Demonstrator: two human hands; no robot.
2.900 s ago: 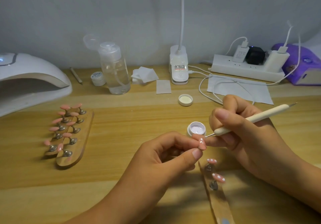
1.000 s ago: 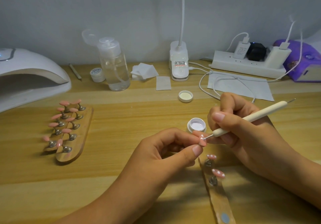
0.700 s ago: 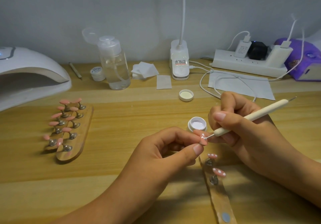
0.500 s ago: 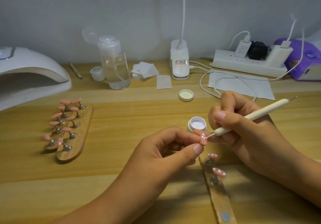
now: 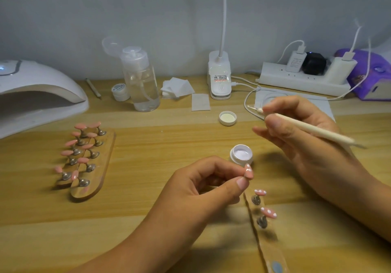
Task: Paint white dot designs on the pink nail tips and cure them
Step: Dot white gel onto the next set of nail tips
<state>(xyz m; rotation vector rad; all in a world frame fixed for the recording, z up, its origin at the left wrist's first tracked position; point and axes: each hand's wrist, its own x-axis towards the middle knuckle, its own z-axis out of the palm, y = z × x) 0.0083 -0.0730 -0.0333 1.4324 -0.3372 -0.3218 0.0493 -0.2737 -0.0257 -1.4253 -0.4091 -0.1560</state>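
My left hand (image 5: pixel 203 186) pinches a pink nail tip (image 5: pixel 248 170) with white dots between thumb and fingers, just in front of the open jar of white gel (image 5: pixel 241 154). My right hand (image 5: pixel 304 137) grips the cream dotting tool (image 5: pixel 313 132), lifted up and back from the tip, its blurred point near the cable. Two dotted tips (image 5: pixel 268 211) stand on a wooden holder strip (image 5: pixel 265 243) below my hands. Several plain pink tips (image 5: pixel 82 145) stand on a wooden holder (image 5: pixel 99 167) at the left.
The white curing lamp (image 5: pixel 40 95) sits at the far left. At the back are a clear pump bottle (image 5: pixel 140 82), a small closed jar (image 5: pixel 120 91), cotton pads (image 5: pixel 177 88), a desk lamp base (image 5: pixel 219 78), a power strip (image 5: pixel 302 80) and a jar lid (image 5: pixel 227 118).
My right hand has lifted the dotting tool away from the nail tip, up and to the right. My left hand still holds the tip in the same spot.
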